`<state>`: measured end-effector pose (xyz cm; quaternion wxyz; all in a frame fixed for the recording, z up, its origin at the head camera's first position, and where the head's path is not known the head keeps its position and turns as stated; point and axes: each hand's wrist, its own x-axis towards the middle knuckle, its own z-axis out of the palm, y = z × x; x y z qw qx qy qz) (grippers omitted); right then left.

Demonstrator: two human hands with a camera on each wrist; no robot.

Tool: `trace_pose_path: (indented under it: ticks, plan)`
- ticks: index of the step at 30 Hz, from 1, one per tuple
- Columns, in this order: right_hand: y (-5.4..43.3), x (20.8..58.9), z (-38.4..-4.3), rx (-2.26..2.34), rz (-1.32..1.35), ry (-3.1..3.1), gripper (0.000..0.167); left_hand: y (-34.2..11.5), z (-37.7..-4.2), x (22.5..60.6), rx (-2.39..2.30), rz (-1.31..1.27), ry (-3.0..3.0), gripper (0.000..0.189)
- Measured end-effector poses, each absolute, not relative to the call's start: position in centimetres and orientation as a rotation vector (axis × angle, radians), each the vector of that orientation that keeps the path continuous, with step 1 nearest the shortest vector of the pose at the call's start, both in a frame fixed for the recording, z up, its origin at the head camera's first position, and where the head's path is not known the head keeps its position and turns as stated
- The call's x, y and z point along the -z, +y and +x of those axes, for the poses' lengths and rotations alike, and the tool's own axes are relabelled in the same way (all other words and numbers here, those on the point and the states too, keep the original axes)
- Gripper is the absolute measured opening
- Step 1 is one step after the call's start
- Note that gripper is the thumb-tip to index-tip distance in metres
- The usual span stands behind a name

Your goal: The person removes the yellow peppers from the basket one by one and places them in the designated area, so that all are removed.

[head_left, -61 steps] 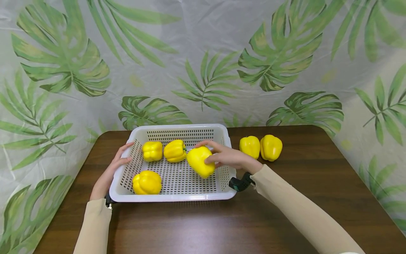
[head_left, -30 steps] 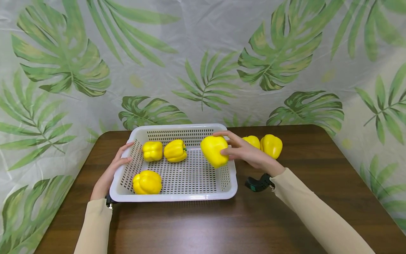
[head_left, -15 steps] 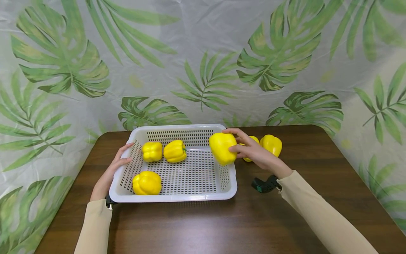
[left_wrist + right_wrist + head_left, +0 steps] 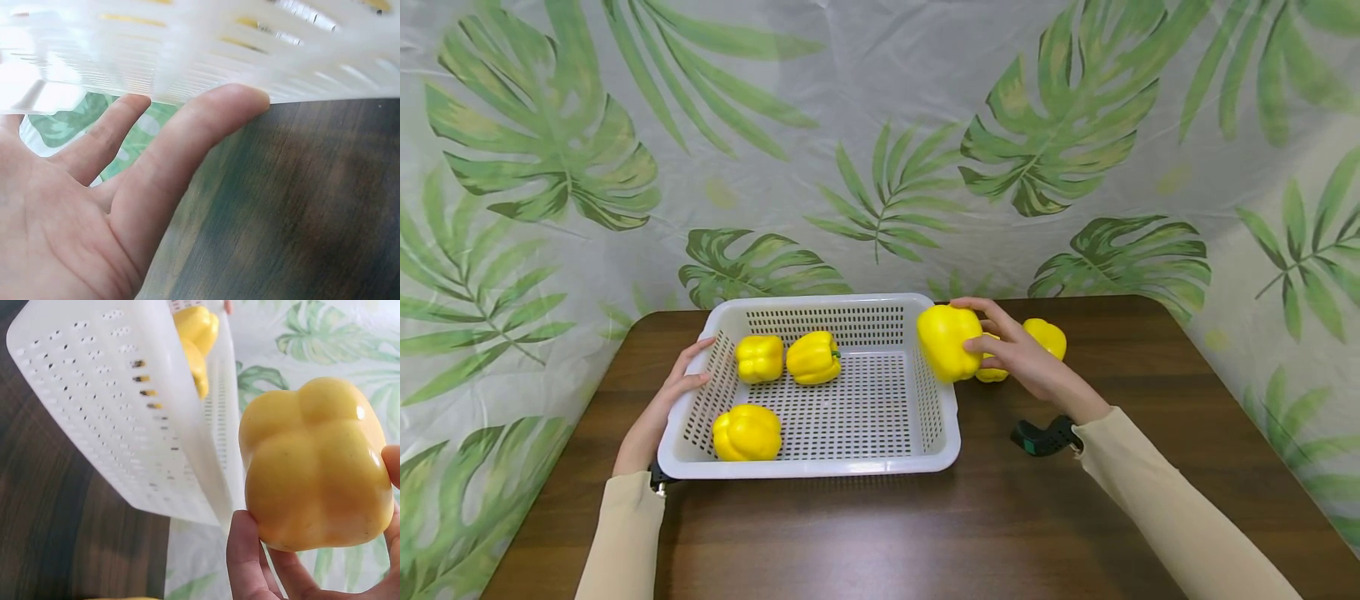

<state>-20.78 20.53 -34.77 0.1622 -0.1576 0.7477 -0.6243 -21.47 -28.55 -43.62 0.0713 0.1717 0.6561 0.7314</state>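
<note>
My right hand (image 4: 1028, 362) grips a yellow bell pepper (image 4: 950, 342) between thumb and fingers, held up over the right rim of a white perforated plastic basket (image 4: 820, 469). In the right wrist view the lobed end of this bell pepper (image 4: 315, 469) faces the camera beside the basket wall. My left hand (image 4: 658, 410) rests against the basket's left side, fingers extended. The left wrist view shows its thumb (image 4: 212, 115) touching the outer wall. Inside the basket lie three yellow bell peppers: two at the back (image 4: 759, 359) and one at the front left (image 4: 747, 433).
Two more yellow bell peppers, one at the right (image 4: 1049, 337) and one partly behind my right hand (image 4: 992, 373), sit on the dark wooden table (image 4: 880, 533). A leaf-patterned cloth (image 4: 895, 100) hangs behind the table's far edge.
My right hand has lifted the bell pepper from inside the basket and carried it right, over the right rim. The left hand stays at the basket's left side.
</note>
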Motion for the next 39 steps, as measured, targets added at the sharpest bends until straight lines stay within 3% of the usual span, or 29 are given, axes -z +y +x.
trace_pose_path:
  ticks: [39]
  plan:
    - [27.3,38.0,-20.3,1.833,-0.323,2.284,0.049,-28.8,-21.6,43.8,-2.229,0.588,1.928,0.056]
